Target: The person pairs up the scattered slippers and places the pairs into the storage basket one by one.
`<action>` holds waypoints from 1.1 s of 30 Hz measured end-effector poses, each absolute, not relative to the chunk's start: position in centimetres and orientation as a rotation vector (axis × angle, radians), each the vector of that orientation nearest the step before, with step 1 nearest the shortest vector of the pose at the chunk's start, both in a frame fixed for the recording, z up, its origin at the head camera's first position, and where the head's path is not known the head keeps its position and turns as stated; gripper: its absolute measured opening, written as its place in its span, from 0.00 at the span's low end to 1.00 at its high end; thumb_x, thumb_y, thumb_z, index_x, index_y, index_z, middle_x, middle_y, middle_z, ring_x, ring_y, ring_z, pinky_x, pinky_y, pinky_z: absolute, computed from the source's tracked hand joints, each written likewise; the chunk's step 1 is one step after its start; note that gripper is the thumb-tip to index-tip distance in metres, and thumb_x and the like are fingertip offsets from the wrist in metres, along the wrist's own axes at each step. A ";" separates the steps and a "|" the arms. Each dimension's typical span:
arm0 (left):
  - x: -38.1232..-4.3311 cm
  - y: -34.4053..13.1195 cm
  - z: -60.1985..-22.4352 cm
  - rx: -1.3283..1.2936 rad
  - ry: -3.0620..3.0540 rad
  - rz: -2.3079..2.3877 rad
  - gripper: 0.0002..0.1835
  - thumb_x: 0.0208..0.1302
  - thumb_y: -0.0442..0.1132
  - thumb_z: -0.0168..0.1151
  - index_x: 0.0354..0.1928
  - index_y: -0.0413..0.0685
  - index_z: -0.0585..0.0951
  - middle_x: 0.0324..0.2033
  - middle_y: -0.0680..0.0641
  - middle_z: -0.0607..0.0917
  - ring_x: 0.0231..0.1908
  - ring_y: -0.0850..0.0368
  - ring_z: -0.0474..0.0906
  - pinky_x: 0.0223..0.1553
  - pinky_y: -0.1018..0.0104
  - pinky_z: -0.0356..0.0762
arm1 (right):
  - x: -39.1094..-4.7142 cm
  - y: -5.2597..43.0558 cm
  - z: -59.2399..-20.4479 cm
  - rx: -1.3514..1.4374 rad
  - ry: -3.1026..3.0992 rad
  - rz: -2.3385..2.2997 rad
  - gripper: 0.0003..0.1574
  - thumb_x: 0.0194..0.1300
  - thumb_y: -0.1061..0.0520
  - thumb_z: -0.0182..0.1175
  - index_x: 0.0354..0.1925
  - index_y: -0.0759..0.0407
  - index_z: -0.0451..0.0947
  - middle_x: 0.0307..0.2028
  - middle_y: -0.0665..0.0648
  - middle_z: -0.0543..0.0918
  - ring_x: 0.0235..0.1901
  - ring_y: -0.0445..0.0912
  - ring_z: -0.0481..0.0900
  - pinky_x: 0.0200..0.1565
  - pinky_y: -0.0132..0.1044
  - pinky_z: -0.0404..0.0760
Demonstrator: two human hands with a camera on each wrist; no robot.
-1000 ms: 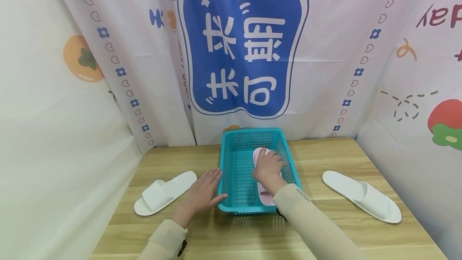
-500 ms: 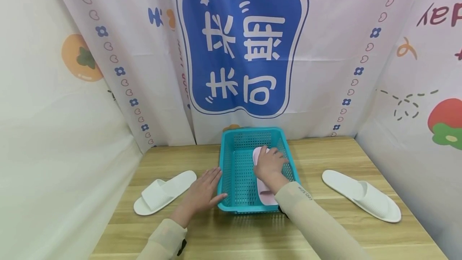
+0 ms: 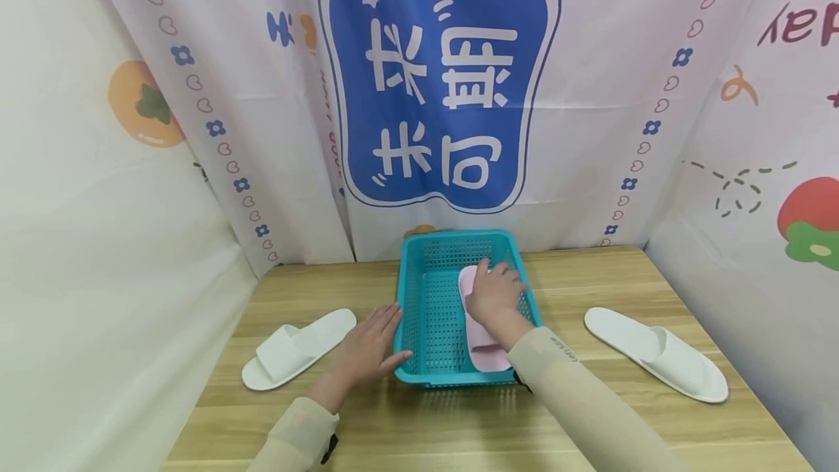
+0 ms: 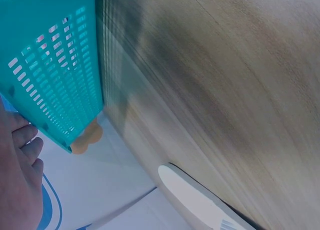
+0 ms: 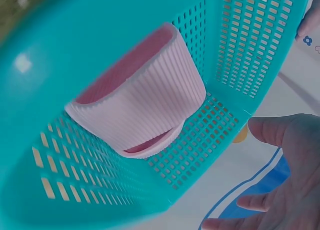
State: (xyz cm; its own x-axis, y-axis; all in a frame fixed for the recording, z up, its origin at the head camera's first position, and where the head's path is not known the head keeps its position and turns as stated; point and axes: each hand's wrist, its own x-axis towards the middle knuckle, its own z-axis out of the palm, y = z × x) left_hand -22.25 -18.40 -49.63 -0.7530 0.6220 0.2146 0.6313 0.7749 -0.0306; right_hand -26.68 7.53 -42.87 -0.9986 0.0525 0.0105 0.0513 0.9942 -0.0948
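Note:
A teal perforated plastic basket (image 3: 452, 379) stands on the table in the head view. Along its right side lies a pink slipper (image 3: 488, 360), its ribbed strap (image 5: 145, 94) plain in the right wrist view. My right hand (image 3: 496, 296) is over the slipper and hides part of its right side in the head view. In the right wrist view its fingers are spread, with nothing between them. My left hand (image 3: 368, 344) rests with straight fingers against the basket's left rim, thumb at the near left corner.
One white slipper (image 3: 321, 337) lies on the wooden table (image 3: 367, 428) left of the basket. Another white slipper (image 3: 623, 333) lies to the right. A printed cloth (image 3: 577, 93) hangs behind the table, right behind the basket.
My right hand has shifted slightly to the right, uncovering more of the pink slipper. The slipper stays in the basket, and my left hand has kept its place.

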 end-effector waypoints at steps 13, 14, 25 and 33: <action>-22.2 -18.3 -49.5 -0.990 -2.757 -0.047 0.43 0.70 0.64 0.45 0.71 0.35 0.61 0.70 0.37 0.62 0.70 0.43 0.57 0.69 0.52 0.54 | -26.5 9.1 -41.8 -0.010 -3.052 0.162 0.56 0.62 0.37 0.62 0.72 0.66 0.52 0.60 0.80 0.64 0.56 0.75 0.67 0.53 0.73 0.65; -22.2 -18.3 -49.5 -0.991 -2.755 -0.046 0.43 0.70 0.64 0.46 0.71 0.34 0.61 0.70 0.37 0.62 0.70 0.43 0.57 0.69 0.52 0.54 | -26.5 9.2 -41.7 -0.005 -3.049 0.155 0.55 0.62 0.36 0.62 0.72 0.66 0.52 0.60 0.80 0.65 0.56 0.75 0.67 0.53 0.73 0.65; -22.3 -18.3 -49.3 -0.997 -2.746 -0.018 0.42 0.69 0.63 0.48 0.70 0.34 0.63 0.69 0.37 0.63 0.69 0.43 0.58 0.69 0.52 0.55 | -26.3 10.5 -41.2 0.005 -3.007 0.071 0.54 0.61 0.36 0.62 0.71 0.66 0.55 0.59 0.80 0.66 0.53 0.73 0.70 0.52 0.73 0.67; -22.3 -18.3 -49.2 -0.994 -2.759 -0.008 0.43 0.69 0.65 0.46 0.71 0.35 0.62 0.70 0.37 0.63 0.70 0.43 0.57 0.70 0.54 0.54 | -25.6 12.1 -40.5 0.001 -3.003 0.039 0.53 0.61 0.36 0.61 0.70 0.67 0.56 0.56 0.78 0.69 0.51 0.72 0.71 0.50 0.72 0.69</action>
State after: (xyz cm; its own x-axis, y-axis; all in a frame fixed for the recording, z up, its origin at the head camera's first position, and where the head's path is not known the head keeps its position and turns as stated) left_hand -22.32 -18.26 -49.17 -0.7507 0.6305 0.1973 0.6317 0.7725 -0.0652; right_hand -25.61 12.13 -40.51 -0.9904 0.0009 0.1380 -0.0027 0.9997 -0.0260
